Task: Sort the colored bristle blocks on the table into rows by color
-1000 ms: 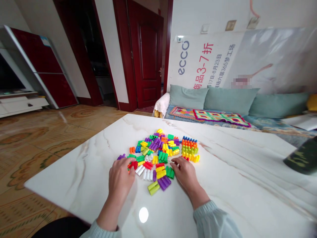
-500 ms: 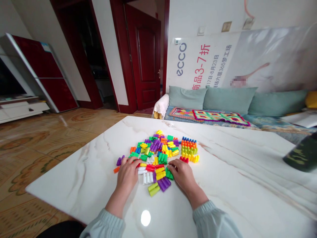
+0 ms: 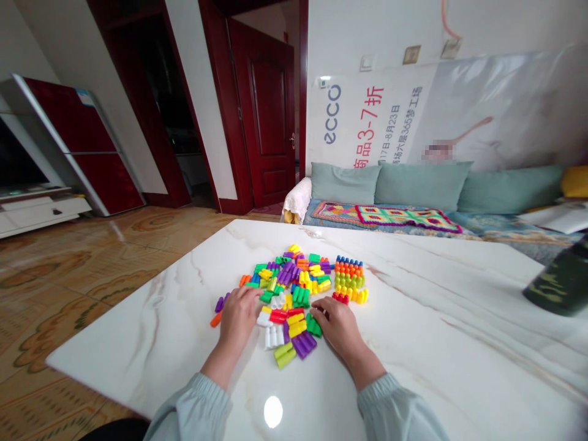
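A loose pile of colourful plastic peg-like building blocks (image 3: pixel 288 274) lies on the white marbled table between my hands. My left hand (image 3: pixel 239 315) is at the pile's left edge, fingers reaching over some pieces and apart from the thumb, beside a white block (image 3: pixel 264 318). Purple and orange pieces (image 3: pixel 215 320) show past its outer side. My right hand (image 3: pixel 337 321) rests at the right edge, loosely curved, thumb apart from the fingers, near a green block (image 3: pixel 313 325). Nearer me lie a white block (image 3: pixel 274 337), a purple block (image 3: pixel 304 345) and a lime block (image 3: pixel 285 354).
Right of the pile, blocks stand in neat rows (image 3: pixel 350 271) by colour, with red and yellow ones (image 3: pixel 351 295) in front. A dark camouflage-patterned container (image 3: pixel 558 282) stands at the table's right. Behind the table (image 3: pixel 436 343) is a sofa with green cushions (image 3: pixel 418 184).
My left hand has shifted slightly away from me, its fingertips lifting a little over the pile. My right hand stays nearly in place. The camera view has shifted slightly.
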`<state>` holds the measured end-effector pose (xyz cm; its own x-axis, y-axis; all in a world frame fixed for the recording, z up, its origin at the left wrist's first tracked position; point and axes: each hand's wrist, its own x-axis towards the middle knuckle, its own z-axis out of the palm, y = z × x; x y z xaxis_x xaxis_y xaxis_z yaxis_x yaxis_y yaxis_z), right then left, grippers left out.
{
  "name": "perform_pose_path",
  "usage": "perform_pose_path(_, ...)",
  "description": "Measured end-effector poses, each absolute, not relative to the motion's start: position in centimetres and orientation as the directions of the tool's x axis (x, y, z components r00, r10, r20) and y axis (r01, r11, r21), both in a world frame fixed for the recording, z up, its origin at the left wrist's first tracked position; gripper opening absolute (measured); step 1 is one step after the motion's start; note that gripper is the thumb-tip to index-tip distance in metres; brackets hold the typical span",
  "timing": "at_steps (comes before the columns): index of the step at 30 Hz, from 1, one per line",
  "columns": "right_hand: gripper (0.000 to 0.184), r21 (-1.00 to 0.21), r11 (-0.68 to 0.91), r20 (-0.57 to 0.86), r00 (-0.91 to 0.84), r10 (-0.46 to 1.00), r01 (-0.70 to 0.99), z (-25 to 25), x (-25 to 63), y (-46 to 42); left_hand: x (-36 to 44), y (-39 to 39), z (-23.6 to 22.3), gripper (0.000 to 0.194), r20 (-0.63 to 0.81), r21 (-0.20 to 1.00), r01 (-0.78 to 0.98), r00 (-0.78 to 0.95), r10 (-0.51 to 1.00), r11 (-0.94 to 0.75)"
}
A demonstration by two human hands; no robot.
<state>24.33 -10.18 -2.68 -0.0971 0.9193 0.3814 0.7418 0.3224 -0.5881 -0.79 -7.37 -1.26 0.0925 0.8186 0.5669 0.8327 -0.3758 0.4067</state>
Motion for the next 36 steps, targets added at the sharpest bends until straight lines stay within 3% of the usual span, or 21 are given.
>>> perform_pose_path(2, 0.019, -0.63, 0.343, 0.424, -0.061, 0.904, 0.697, -2.6, 24.3, -10.3, 0.3, -7.1, -0.9, 0.017, 0.587, 0.597, 0.685, -0.019, 0.81, -0.417)
perform_pose_path(4, 0.023, -0.666, 0.388, 0.482, -0.028, 0.875, 0.637, -2.4, 24.2, -10.4, 2.0, -7.0, -0.7, 0.024, 0.521, 0.755, 0.496, -0.056, 0.852, -0.428)
perform_pose_path(8, 0.028, -0.653, 0.512, 0.581, -0.064, 0.811, 0.559, -2.1, 24.3, -10.8, 5.6, -7.5, -0.9, 0.016, 0.431, 0.851, 0.298, 0.075, 0.899, -0.433)
perform_pose_path(13, 0.018, -0.606, 0.598, 0.622, -0.157, 0.767, 0.525, -2.1, 24.1, -10.9, 7.6, -8.5, -1.6, 0.018, 0.528, 0.786, 0.291, 0.144, 0.837, -0.546)
perform_pose_path(19, 0.016, -0.547, 0.621, 0.633, -0.207, 0.745, 0.561, -1.6, 23.8, -10.9, 7.7, -8.7, -2.2, 0.032, 0.518, 0.787, 0.282, 0.183, 0.836, -0.549)
perform_pose_path(21, 0.014, -0.544, 0.592, 0.662, -0.13, 0.738, 0.594, -1.2, 24.6, -10.9, 7.4, -8.6, -2.2, 0.03, 0.538, 0.754, 0.307, 0.22, 0.814, -0.581)
perform_pose_path(24, 0.016, -0.643, 0.423, 0.707, 0.282, 0.648, 0.639, -0.8, 27.1, -10.8, 6.8, -8.5, -1.9, 0.021, 0.565, 0.67, 0.388, 0.288, 0.773, -0.633)
perform_pose_path(26, 0.024, -0.72, 0.257, 0.644, 0.484, 0.592, 0.645, -0.7, 29.1, -11.0, 6.3, -8.6, -1.6, 0.018, 0.566, 0.608, 0.448, 0.334, 0.754, -0.655)
perform_pose_path(28, 0.025, -0.729, 0.074, 0.546, 0.514, 0.661, 0.68, -1.1, 30.6, -11.2, 6.0, -8.9, -1.3, 0.021, 0.549, 0.55, 0.487, 0.4, 0.733, -0.678)
perform_pose_path(31, 0.018, -0.623, -0.13, 0.415, 0.466, 0.781, 0.772, -2.1, 31.4, -11.6, 5.9, -9.5, -0.9, 0.044, 0.487, 0.457, 0.5, 0.551, 0.677, -0.736)
perform_pose_path(34, 0.021, -0.544, -0.174, 0.394, 0.433, 0.811, 0.821, -3.1, 31.1, -11.7, 6.1, -10.0, -1.0, 0.063, 0.423, 0.384, 0.51, 0.644, 0.638, -0.77)
perform_pose_path(36, 0.024, -0.532, -0.177, 0.396, 0.428, 0.812, 0.828, -3.5, 30.8, -11.5, 6.2, -10.1, -1.1, 0.058, 0.411, 0.353, 0.53, 0.653, 0.637, -0.771)
